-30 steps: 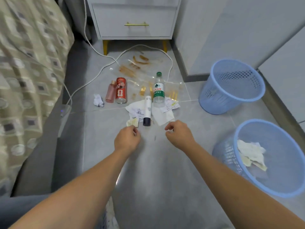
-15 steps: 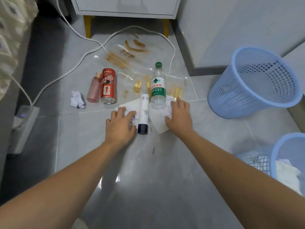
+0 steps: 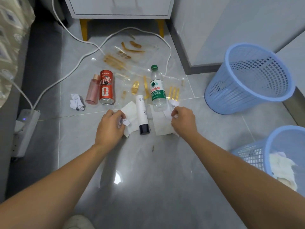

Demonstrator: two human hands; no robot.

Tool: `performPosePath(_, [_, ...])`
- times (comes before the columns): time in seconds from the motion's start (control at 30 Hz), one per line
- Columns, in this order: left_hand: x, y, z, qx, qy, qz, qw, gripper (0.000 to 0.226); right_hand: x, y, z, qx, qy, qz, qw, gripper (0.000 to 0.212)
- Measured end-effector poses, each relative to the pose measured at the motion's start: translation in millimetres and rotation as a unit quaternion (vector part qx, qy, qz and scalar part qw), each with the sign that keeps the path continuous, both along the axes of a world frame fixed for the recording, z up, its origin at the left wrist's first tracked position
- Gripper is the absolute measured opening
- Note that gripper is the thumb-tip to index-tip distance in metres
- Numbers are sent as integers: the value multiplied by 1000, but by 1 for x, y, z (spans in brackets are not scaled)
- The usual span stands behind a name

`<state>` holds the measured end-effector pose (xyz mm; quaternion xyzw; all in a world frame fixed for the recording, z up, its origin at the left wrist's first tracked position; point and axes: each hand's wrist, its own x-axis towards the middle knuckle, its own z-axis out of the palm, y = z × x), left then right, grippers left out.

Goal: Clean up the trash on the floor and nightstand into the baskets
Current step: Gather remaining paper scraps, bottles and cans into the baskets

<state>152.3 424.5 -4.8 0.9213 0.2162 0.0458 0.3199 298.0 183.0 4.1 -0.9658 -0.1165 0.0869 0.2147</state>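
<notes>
At the lower right of the frame a blue basket (image 3: 270,156) holds crumpled tissue. Just above centre, both hands work on the floor (image 3: 148,179). The left hand (image 3: 109,128) has its fingers curled round a small scrap of paper (image 3: 125,121), over a white tissue (image 3: 131,111). The right hand (image 3: 183,120) pinches another paper scrap (image 3: 170,109) above a second tissue (image 3: 162,126). Between the hands lies a white tube with a dark cap (image 3: 142,114). Just beyond, a water bottle (image 3: 157,90), a red can (image 3: 106,87) and a pink bottle (image 3: 92,90) lie flat, with a crumpled paper ball (image 3: 76,102) to their left. A second, empty-looking basket (image 3: 249,80) stands at the right. Clear wrappers with gold bits (image 3: 120,58) and a white cable (image 3: 79,63) spread toward the nightstand (image 3: 120,7) at the top.
</notes>
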Motion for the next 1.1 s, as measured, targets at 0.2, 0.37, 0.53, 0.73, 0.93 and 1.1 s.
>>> performPosePath(0.2, [-3,-6,41,-25,22,-16,999,29,-29,-39,46,27,52,-54,997,21])
performPosePath(0.37, [-8,-21,99,-41,0,-59,997,32,-61,-64,85,96,54,-66,992,21])
performPosePath(0.53, [-10,-45,177,-33,-47,-107,993,30,-89,-86,139,155,8,-68,986,24])
performPosePath(0.73, [-2,-115,247,-17,-94,-203,974,27,-116,-142,211,161,-34,-103,981,24])
performPosePath(0.93, [21,-247,281,-52,-139,-286,947,27,-130,-256,262,133,-71,-187,971,28])
performPosePath(1.1, [42,-346,285,-102,-160,-343,920,24,-135,-333,266,83,-81,-233,965,25])
